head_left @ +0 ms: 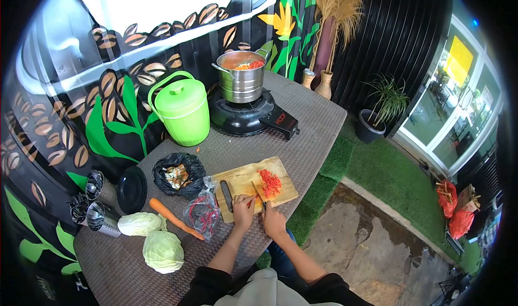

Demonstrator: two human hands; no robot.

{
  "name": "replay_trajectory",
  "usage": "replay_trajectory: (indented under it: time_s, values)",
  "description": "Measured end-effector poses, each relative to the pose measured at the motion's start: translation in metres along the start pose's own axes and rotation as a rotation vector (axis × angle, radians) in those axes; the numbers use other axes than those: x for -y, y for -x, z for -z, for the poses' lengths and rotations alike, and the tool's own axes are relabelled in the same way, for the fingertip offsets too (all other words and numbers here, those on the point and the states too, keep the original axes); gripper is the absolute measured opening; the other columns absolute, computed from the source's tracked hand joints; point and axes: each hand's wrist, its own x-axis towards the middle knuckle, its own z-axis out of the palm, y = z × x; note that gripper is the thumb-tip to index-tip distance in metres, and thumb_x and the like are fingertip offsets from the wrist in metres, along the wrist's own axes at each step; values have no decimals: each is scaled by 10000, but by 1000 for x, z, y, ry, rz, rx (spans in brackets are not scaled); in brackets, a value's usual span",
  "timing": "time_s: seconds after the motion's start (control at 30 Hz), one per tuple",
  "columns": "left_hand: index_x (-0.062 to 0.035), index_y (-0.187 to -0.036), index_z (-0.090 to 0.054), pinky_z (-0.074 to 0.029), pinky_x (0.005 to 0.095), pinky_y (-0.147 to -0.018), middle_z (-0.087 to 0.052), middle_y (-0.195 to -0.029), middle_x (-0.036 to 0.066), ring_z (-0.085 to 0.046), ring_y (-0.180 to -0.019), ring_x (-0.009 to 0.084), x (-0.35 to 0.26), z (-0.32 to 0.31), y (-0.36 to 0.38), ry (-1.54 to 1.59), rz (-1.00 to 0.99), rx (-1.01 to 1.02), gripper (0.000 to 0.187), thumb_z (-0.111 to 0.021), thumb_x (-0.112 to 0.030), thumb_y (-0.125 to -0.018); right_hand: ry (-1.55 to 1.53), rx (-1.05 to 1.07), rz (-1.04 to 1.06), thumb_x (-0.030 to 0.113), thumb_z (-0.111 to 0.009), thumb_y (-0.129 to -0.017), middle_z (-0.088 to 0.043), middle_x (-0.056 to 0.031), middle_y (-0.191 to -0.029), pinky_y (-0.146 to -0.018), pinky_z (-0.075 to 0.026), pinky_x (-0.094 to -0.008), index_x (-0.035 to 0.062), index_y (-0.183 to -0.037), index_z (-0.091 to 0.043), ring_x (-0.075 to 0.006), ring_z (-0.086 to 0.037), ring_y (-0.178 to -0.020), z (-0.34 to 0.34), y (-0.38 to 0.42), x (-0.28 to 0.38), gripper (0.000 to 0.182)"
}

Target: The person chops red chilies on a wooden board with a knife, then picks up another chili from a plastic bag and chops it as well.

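Red bits point(269, 183) lie in a loose pile on the board point(288, 190), which rests on the worktop point(310, 120). The left hand point(243, 209) has its fingers drawn together on a red piece point(250, 203) over the board. The right hand point(274, 221) is closed around the handle of the knife point(256, 191), its blade pointing towards the pile. Just beside the board are a clear bag point(202, 214) and a black bag point(192, 166) with scraps in it. A carrot point(175, 218) lies near two cabbages point(163, 251). Further back, a pot point(241, 85) sits on the stove point(243, 114), beside a green bucket point(186, 117).
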Motion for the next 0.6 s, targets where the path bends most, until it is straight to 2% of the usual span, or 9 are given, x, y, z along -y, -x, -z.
replay_trajectory:
  time_s: [0.23, 0.3, 0.47, 0.53, 0.6]
  values:
    - [-56, -905, -715, -399, 365, -785, -576, -793, 77, -525, -828, 260, -2, 3, 0, 5, 9, 18, 138, -643, -100, -796, -8, 63, -4, 224, -467, -903, -619, -282, -727, -621, -530, -485, 13, -1028, -376, -424, -639, -710, -9, -1, 2, 261]
    - [-58, -905, -715, -400, 365, -787, -580, -799, 73, -525, -831, 257, 0, 3, 0, -9, -3, 35, 138, -639, -103, -800, -20, 91, -95, 213, -455, -907, -623, -277, -736, -617, -527, -486, 2, -1021, -377, -427, -639, -716, -7, 4, 9, 253]
    - [-58, -902, -714, -401, 365, -784, -580, -799, 71, -527, -836, 257, -3, 3, -2, 9, -10, 12, 137, -637, -101, -798, 13, 77, -29, 227, -427, -928, -626, -271, -752, -644, -520, -497, -14, -1039, -387, -439, -634, -734, -12, -21, 2, 269]
    - [-59, -900, -715, -402, 366, -782, -580, -798, 71, -528, -837, 257, -5, 5, 0, 8, 7, 23, 136, -637, -101, -796, -114, 62, 27, 234, -425, -931, -622, -289, -796, -681, -511, -510, -17, -1024, -407, -443, -630, -775, -11, -29, -3, 269]
    - [-60, -891, -715, -405, 366, -778, -581, -798, 74, -531, -836, 257, -4, 4, 0, 22, 20, 18, 131, -639, -103, -793, -94, 74, -1, 235, -429, -928, -616, -301, -820, -696, -504, -517, -21, -1017, -414, -448, -624, -794, -4, -21, 0, 271]
